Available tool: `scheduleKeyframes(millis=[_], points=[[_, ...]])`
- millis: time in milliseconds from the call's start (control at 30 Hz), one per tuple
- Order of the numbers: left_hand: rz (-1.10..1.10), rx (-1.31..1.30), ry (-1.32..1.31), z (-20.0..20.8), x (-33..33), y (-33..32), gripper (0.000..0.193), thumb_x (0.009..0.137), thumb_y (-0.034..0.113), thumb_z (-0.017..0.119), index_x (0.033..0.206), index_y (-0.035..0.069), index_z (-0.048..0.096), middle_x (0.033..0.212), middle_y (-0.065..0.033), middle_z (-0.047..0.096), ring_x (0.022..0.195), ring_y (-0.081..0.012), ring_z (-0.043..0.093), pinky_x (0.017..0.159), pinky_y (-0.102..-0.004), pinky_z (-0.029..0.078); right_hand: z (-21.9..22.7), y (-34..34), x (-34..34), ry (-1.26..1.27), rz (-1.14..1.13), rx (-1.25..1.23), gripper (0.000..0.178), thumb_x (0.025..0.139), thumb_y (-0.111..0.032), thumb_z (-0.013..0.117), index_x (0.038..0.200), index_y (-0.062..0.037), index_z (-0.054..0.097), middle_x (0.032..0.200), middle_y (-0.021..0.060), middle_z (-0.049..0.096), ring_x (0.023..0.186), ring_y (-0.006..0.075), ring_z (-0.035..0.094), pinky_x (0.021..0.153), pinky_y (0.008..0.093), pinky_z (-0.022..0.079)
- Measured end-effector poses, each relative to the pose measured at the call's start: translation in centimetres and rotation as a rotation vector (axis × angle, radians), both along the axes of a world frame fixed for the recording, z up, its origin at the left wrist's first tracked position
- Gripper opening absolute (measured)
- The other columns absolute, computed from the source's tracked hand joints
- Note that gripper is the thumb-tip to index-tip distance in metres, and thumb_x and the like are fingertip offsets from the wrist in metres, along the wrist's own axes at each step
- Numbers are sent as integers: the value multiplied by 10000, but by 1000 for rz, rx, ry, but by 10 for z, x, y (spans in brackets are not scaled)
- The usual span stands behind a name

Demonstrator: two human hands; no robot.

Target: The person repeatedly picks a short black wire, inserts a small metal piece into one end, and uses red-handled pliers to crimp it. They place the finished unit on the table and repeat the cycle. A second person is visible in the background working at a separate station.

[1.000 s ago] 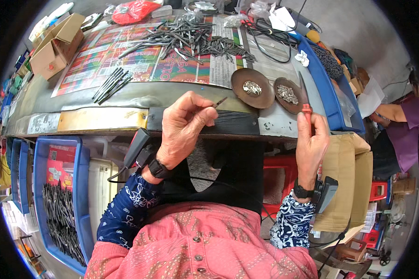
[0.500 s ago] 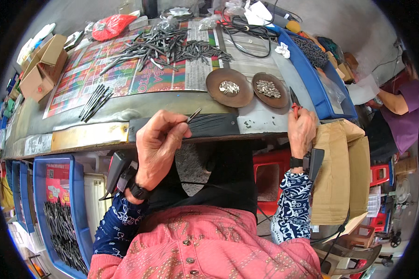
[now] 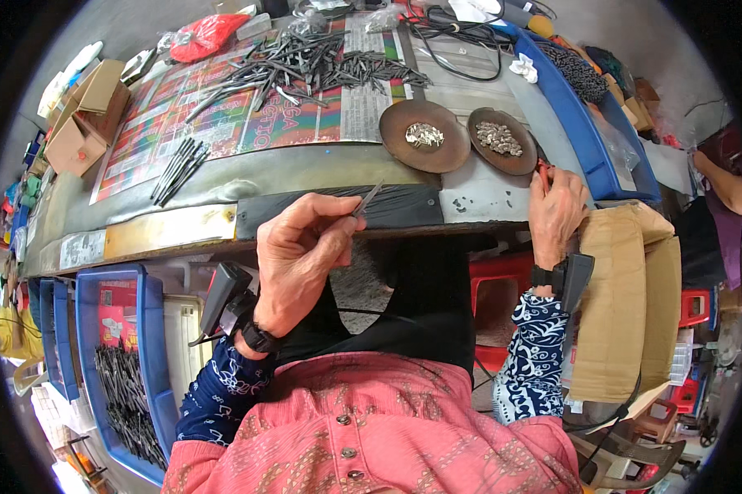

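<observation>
My left hand (image 3: 305, 251) is pinched on a thin dark strip (image 3: 369, 198) with a slender pointed end, held above the table's front edge. At the right my right hand (image 3: 556, 210) is closed round a red-handled tool (image 3: 543, 171). Its jaws hardly show; earlier they looked dark and pointed, like narrow pliers. Just left of that hand stands a brown round dish (image 3: 526, 164) holding small greyish metal pieces (image 3: 499, 138). A second brown dish (image 3: 400, 148) beside it holds shinier small pieces (image 3: 424, 135).
Dark strips lie in a small bundle (image 3: 179, 171) and a large heap (image 3: 305, 66) on the table. A blue tray (image 3: 602, 156) borders the right side, with a cardboard box (image 3: 614, 305) below. A blue bin (image 3: 153, 346) of dark strips stands low left. Another person's arm (image 3: 721, 181) shows far right.
The view has shifted, so the table items sit slightly further right and higher. My left hand keeps the strip, now pointing more upward. The right hand's tool has its jaws less visible.
</observation>
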State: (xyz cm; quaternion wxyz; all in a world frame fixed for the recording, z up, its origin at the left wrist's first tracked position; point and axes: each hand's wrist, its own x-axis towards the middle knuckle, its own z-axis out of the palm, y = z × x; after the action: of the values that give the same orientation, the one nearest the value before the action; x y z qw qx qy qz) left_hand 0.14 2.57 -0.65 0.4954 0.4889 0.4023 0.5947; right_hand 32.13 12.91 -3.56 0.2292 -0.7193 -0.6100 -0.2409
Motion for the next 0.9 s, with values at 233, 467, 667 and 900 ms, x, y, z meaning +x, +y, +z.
scheduleKeyframes(millis=[233,467,667,900], points=[[42,13,127,2,-2,-1,157,911,-56,594,1057,-37,648,770,8,600,600,-41,520,535,-179,408,11,-6,-24,179,415,162,296,846,-311,682,1018,-70,669,1096,119,565,1043,316,500,862,476,418],[42,-17,96,1,-4,1,133,905,-69,598,1028,-40,642,714,13,567,575,-37,494,520,-186,386,8,3,-40,36,514,94,464,832,-430,672,1099,-50,661,1153,172,536,1109,358,460,908,509,396],[37,-43,94,0,-4,3,129,902,-63,610,1025,-44,644,698,17,562,573,-33,486,520,-184,390,7,4,-42,57,478,67,418,805,-355,720,1087,-51,667,1148,154,539,1115,345,461,896,506,400],[44,-75,119,2,-2,2,135,890,-51,630,1022,-37,651,692,21,574,586,-26,506,529,-177,404,11,6,-43,6,477,35,382,784,-322,740,1053,-58,678,1123,132,548,1101,325,467,870,501,404]])
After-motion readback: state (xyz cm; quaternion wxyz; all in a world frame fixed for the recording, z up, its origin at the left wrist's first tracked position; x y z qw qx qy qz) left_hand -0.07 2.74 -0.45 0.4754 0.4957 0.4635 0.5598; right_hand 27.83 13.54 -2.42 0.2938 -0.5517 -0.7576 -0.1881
